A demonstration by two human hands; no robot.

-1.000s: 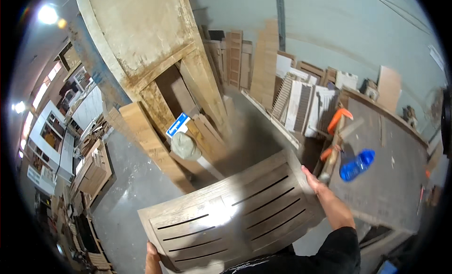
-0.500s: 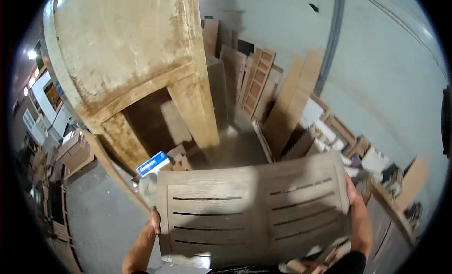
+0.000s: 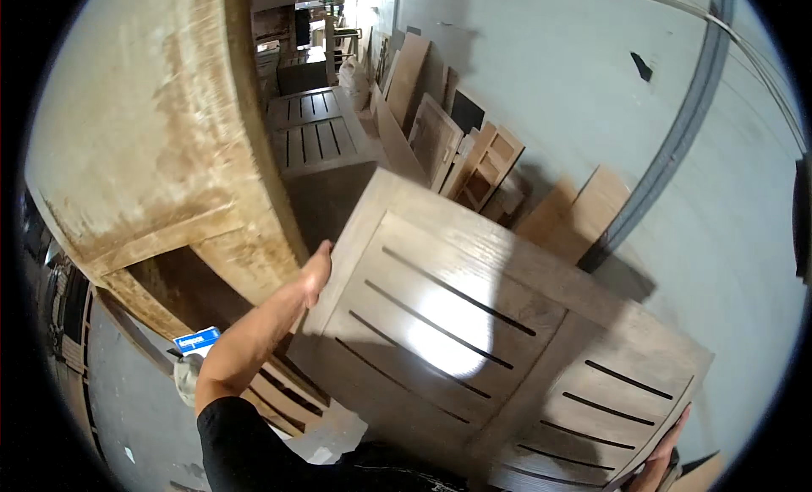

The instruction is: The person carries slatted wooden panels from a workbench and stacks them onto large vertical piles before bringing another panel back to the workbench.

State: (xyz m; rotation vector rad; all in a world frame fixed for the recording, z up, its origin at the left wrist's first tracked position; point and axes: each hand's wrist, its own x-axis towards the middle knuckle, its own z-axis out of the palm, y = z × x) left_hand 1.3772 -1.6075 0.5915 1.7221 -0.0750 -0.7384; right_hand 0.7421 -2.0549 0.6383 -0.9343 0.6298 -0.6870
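Observation:
A greyish-brown wooden panel (image 3: 541, 323) with two framed fields of dark slots hangs tilted in front of me. Its left end is raised and farther off, and its right end sits low and near. My left hand (image 3: 316, 274) is closed on the left edge, arm stretched forward. At the lower right, my right hand (image 3: 668, 441) grips the opposite edge, partly hidden by the panel. Beyond the left end, a similar slotted panel (image 3: 317, 137) lies flat on top of a dark block or stack.
A tall, stained yellowish wooden structure (image 3: 144, 145) rises close on the left. Boards and frames (image 3: 440, 137) lean against the pale wall (image 3: 558, 86) on the right, by a grey post (image 3: 677, 145). A blue-and-white box (image 3: 197, 340) and more slotted wood (image 3: 283, 399) are below my left arm.
The panel has swung from roughly level to slanted, its left end rising away from me and its right end dropping. My view has shifted, bringing the far slotted panel into sight.

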